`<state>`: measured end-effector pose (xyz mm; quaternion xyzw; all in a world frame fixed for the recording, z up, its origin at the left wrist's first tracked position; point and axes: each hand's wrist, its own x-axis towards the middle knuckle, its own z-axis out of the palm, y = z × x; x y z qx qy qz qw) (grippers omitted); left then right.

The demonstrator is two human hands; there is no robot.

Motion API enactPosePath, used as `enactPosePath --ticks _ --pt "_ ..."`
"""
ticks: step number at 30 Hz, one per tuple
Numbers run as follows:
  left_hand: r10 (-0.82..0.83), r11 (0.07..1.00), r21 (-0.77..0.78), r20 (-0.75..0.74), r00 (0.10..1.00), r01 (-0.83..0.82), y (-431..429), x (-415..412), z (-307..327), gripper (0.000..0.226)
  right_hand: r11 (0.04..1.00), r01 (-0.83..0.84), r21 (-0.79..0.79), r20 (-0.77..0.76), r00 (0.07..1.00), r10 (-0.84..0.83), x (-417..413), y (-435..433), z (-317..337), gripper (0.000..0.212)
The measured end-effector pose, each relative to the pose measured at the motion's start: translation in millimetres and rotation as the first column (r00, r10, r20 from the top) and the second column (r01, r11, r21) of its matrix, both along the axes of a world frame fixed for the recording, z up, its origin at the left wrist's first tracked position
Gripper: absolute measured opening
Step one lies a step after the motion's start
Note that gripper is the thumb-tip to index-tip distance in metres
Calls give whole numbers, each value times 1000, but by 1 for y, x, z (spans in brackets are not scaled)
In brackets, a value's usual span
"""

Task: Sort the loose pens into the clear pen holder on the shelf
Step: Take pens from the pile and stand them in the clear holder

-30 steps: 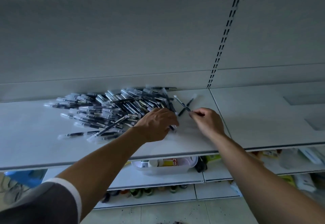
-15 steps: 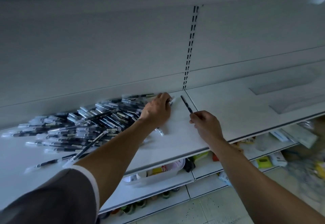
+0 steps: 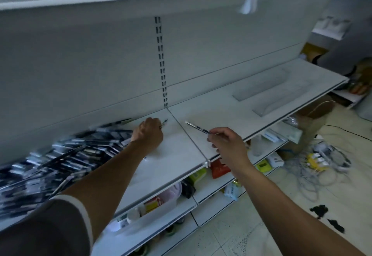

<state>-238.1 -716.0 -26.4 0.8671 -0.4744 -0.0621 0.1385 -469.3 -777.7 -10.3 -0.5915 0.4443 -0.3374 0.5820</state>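
Your right hand [image 3: 227, 145] pinches a pen [image 3: 196, 126]; your left hand [image 3: 148, 133] curls round a second pen [image 3: 164, 123]. The pile [image 3: 60, 155] lies left; the clear pen holder [image 3: 261, 87], far right, looks empty, so most sorting remains.

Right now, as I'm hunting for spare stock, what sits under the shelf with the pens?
A lower shelf holding a clear tub of small boxes, a red packet and a green packet. The pen shelf covers whatever lies further back.
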Motion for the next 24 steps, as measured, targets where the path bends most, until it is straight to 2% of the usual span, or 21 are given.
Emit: enactPosePath --ticks 5,9,15,21,24 --pt "-85 968 -245 -109 990 56 -38 -48 14 12 998 21 53 79 997 -25 -47 -38 1 12" --pt "-15 961 -268 -317 948 -74 -78 -117 32 13 998 50 32 153 987 -54 -101 -83 5 11" --pt "-78 896 -386 -624 777 -221 -136 -206 31 17 998 57 3 236 970 -56 -186 -162 19 5" --pt "-144 805 -440 -796 588 -398 -173 -240 33 21 994 75 77 241 966 -91 -194 -224 18 4" --pt "-120 770 -433 -820 560 -469 -188 -236 32 21 997 25 73 260 965 -43 -178 -246 18 4"
